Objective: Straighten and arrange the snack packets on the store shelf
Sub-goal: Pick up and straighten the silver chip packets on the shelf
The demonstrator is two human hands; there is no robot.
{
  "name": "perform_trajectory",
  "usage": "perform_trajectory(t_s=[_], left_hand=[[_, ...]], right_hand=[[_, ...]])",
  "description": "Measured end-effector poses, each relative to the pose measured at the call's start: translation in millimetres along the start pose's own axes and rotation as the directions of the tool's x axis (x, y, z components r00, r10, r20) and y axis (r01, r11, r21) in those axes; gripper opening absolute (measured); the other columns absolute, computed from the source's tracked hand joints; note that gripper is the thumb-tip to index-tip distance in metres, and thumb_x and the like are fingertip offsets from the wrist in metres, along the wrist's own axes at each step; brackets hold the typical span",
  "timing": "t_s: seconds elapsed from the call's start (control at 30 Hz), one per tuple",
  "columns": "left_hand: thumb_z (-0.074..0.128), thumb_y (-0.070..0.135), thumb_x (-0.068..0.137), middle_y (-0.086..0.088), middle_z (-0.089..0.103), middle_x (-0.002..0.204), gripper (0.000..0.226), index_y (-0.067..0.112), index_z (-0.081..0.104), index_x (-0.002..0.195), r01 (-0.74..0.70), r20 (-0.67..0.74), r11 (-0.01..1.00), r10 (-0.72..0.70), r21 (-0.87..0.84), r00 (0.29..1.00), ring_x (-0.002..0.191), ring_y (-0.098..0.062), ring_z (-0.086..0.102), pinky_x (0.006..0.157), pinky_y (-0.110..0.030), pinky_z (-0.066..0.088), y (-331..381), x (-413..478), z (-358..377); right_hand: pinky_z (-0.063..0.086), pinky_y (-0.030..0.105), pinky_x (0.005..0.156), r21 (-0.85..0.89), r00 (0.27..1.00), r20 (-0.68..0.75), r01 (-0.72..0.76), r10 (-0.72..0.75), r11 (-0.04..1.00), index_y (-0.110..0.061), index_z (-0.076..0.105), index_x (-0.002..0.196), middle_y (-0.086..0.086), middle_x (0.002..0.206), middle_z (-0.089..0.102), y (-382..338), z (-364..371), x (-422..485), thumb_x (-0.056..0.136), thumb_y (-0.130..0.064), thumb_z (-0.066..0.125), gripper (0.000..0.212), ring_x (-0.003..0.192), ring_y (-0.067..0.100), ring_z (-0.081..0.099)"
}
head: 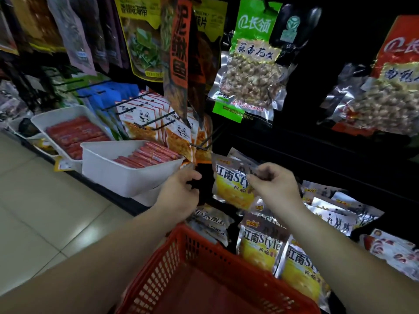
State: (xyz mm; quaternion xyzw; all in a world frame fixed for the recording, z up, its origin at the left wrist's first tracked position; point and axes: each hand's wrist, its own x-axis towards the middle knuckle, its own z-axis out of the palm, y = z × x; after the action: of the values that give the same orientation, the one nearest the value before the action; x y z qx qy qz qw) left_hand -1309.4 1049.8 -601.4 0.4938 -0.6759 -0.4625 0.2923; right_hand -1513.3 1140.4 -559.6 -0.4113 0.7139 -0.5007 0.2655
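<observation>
Right hand point(275, 188) pinched the top edge of a yellow-and-silver snack packet point(231, 189), held before the lower shelf's left end. The left hand point(180, 192) curled beside it, its grip indiscernible. Judged step: rehanging this packet. The next move requires threading it onto a peg hook point(199, 145). Matching packets point(260, 243) lay jumbled below, and a red basket point(167, 268) crowded the front.

Dark store shelf point(317, 159), lower tiers. Left: a near white tray point(127, 177) and a far white tray point(56, 114) stand on the ledge, each holding red sausages point(147, 155). Behind them, panda-print packets point(145, 118) hang on wire hooks. Above, peanut bags point(249, 71) hang against the back panel. Right: yellow-and-silver packets point(260, 243) lie overlapping on the lower board, with silver packets point(340, 209) and red-and-white packets point(394, 250) beyond. Pale tiled floor point(34, 200) at left.
</observation>
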Motion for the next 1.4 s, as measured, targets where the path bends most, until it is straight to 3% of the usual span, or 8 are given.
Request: perform_trajectory(t_s=[0.2, 0.33, 0.43, 0.63, 0.87, 1.03, 1.2, 1.4], left_hand=[[0.061, -0.007, 0.092, -0.004, 0.054, 0.129, 0.038, 0.021, 0.055, 0.117, 0.146, 0.033, 0.983, -0.150, 0.113, 0.988, 0.122, -0.018, 0.054, 0.083, -0.013, 0.043, -50, 52, 28], [0.054, -0.013, 0.095, -0.009, 0.051, 0.126, 0.031, 0.013, 0.059, 0.113, 0.152, 0.071, 0.978, -0.163, 0.143, 0.984, 0.098, -0.020, 0.055, 0.076, -0.014, 0.046, -79, 66, 50], [0.060, 0.002, 0.096, 0.000, 0.054, 0.130, 0.038, 0.021, 0.060, 0.128, 0.125, 0.126, 0.961, -0.159, 0.246, 0.979, 0.112, -0.021, 0.059, 0.100, -0.029, 0.052, -97, 74, 56], [0.058, 0.007, 0.087, 0.010, 0.066, 0.104, 0.033, 0.027, 0.072, 0.109, 0.029, 0.064, 0.903, -0.062, 0.429, 0.996, 0.106, -0.016, 0.064, 0.090, -0.035, 0.057, -88, 76, 45], [0.060, 0.014, 0.095, 0.006, 0.057, 0.116, 0.025, 0.024, 0.069, 0.116, -0.118, 0.113, 0.862, 0.072, 0.493, 0.991, 0.095, -0.018, 0.061, 0.075, -0.034, 0.055, -70, 80, 48], [0.061, 0.013, 0.095, 0.008, 0.057, 0.126, 0.030, 0.028, 0.067, 0.120, -0.106, 0.107, 0.904, 0.067, 0.414, 0.992, 0.107, -0.019, 0.063, 0.085, -0.040, 0.058, -69, 85, 55], [0.059, 0.010, 0.092, 0.009, 0.059, 0.123, 0.033, 0.027, 0.068, 0.119, -0.106, 0.070, 0.920, 0.086, 0.376, 0.994, 0.107, -0.016, 0.064, 0.084, -0.033, 0.056, -72, 88, 52], [0.055, 0.006, 0.095, 0.008, 0.059, 0.111, 0.031, 0.021, 0.071, 0.117, -0.118, 0.063, 0.925, 0.102, 0.361, 0.993, 0.106, -0.018, 0.064, 0.087, -0.035, 0.057, -63, 88, 51]], right_hand=[[0.044, 0.031, 0.073, -0.050, 0.984, 0.107, -0.139, 0.144, 0.989, -0.003, 0.064, 0.091, 0.021, 0.094, 0.063, 92, 44, 46, 0.095, -0.014, 0.071, 0.014, 0.081, 0.020, 0.056], [0.043, 0.025, 0.070, -0.158, 0.956, 0.209, -0.176, 0.207, 0.972, -0.015, 0.068, 0.088, 0.006, 0.089, 0.067, 145, 58, 54, 0.099, -0.021, 0.070, 0.012, 0.084, 0.017, 0.060], [0.046, 0.031, 0.073, -0.301, 0.896, 0.354, -0.162, 0.268, 0.940, -0.033, 0.071, 0.083, 0.000, 0.087, 0.069, 163, 62, 68, 0.097, -0.027, 0.070, 0.014, 0.086, 0.020, 0.065], [0.053, 0.036, 0.086, -0.449, 0.725, 0.570, -0.119, 0.387, 0.885, -0.036, 0.076, 0.106, -0.010, 0.115, 0.068, 134, 63, 86, 0.082, -0.026, 0.074, 0.025, 0.106, 0.011, 0.062], [0.056, 0.037, 0.080, -0.549, 0.989, 0.140, 0.109, -0.038, 0.828, -0.032, 0.068, 0.119, -0.006, 0.116, 0.066, 147, 52, 105, 0.095, -0.030, 0.065, 0.024, 0.094, 0.016, 0.067], [0.043, 0.045, 0.111, -0.747, 0.993, 0.065, 0.112, -0.095, 0.655, -0.028, 0.050, 0.148, 0.000, 0.150, 0.050, 163, 39, 138, 0.094, -0.034, 0.067, 0.057, 0.144, 0.025, 0.037], [0.051, 0.047, 0.103, -0.736, 0.994, 0.095, 0.105, -0.052, 0.669, -0.028, 0.047, 0.149, 0.004, 0.144, 0.057, 175, 48, 148, 0.095, -0.031, 0.070, 0.059, 0.135, 0.029, 0.050], [0.055, 0.037, 0.072, -0.615, 0.993, 0.072, 0.120, -0.096, 0.779, -0.021, 0.062, 0.120, 0.000, 0.102, 0.066, 159, 62, 147, 0.100, -0.021, 0.060, 0.020, 0.091, 0.025, 0.066]])
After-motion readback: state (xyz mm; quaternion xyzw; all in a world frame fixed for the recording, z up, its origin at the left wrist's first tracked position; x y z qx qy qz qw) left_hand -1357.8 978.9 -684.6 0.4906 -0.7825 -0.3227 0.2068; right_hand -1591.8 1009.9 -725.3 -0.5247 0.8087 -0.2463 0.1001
